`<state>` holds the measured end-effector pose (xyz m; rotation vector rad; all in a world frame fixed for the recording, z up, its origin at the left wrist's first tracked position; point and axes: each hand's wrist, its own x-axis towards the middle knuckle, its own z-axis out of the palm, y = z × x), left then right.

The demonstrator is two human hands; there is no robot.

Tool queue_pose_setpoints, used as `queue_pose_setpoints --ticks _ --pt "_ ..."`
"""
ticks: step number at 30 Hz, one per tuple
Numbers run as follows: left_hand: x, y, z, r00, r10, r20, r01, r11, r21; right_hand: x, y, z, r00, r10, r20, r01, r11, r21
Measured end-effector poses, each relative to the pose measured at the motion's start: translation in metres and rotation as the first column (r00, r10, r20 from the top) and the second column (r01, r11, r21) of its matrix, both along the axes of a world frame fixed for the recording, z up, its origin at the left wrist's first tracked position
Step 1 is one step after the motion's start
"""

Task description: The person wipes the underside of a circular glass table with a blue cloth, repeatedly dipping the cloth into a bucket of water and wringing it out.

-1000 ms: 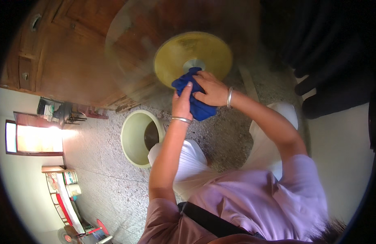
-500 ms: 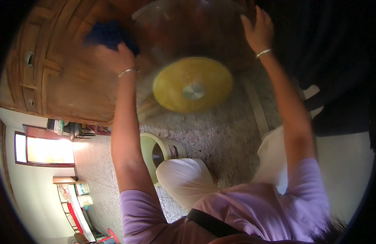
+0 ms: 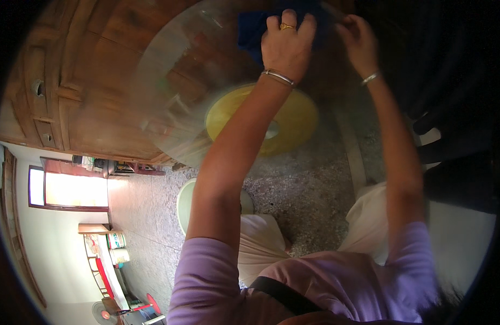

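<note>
A large clear glass turntable (image 3: 168,81) fills the upper middle, see-through, with a yellow round centre (image 3: 298,127) and a silvery hub. My left hand (image 3: 286,46), wearing a gold ring and a bracelet, presses a dark blue cloth (image 3: 251,31) against the far part of the glass. Its fingers are bent over the cloth, and that forearm crosses in front of the yellow centre. At the far right rim, my right hand (image 3: 361,46) has its thumb and fingers curled together at the glass edge. Dark shadow partly obscures the fingertips there.
Wooden furniture with drawers (image 3: 41,108) stands at the left and behind the glass. A pale bucket (image 3: 186,203) sits on the speckled floor (image 3: 309,195), partly behind my left arm. A fan (image 3: 102,313) and stacked tubs (image 3: 117,246) are at lower left.
My left hand has moved right across the glass with the blue cloth, from the upper left to the upper middle. My right hand has shifted slightly right, its fingers now curled.
</note>
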<state>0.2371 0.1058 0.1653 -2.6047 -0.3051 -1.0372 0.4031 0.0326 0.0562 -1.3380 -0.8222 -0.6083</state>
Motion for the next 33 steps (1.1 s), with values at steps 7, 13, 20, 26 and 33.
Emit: queue_pose_setpoints --ticks 7,13,20,26,33 --pt "-0.086 0.082 0.055 0.971 0.191 0.146 -0.223 0.944 0.243 0.001 -0.013 0.003 0.97 0.156 -0.185 -0.169 0.984 -0.054" --pt "-0.151 0.125 0.049 0.725 0.545 0.421 -0.596 0.803 -0.013 -0.044 -0.029 0.053 0.992 -0.105 -0.075 0.097 0.989 -0.109" --pt "-0.035 0.007 -0.046 0.969 0.122 0.214 -0.098 0.988 -0.119 -0.042 -0.027 0.049 0.987 -0.062 -0.145 0.046 0.992 -0.115" --pt "-0.054 0.035 -0.026 0.998 -0.063 -0.009 0.064 0.99 0.125 -0.031 -0.024 0.047 0.998 -0.006 -0.063 0.001 0.996 -0.085" --pt "-0.191 0.101 0.01 0.682 0.729 0.063 -0.707 0.679 -0.195 -0.041 -0.021 0.053 0.993 -0.037 -0.113 0.028 0.996 -0.081"
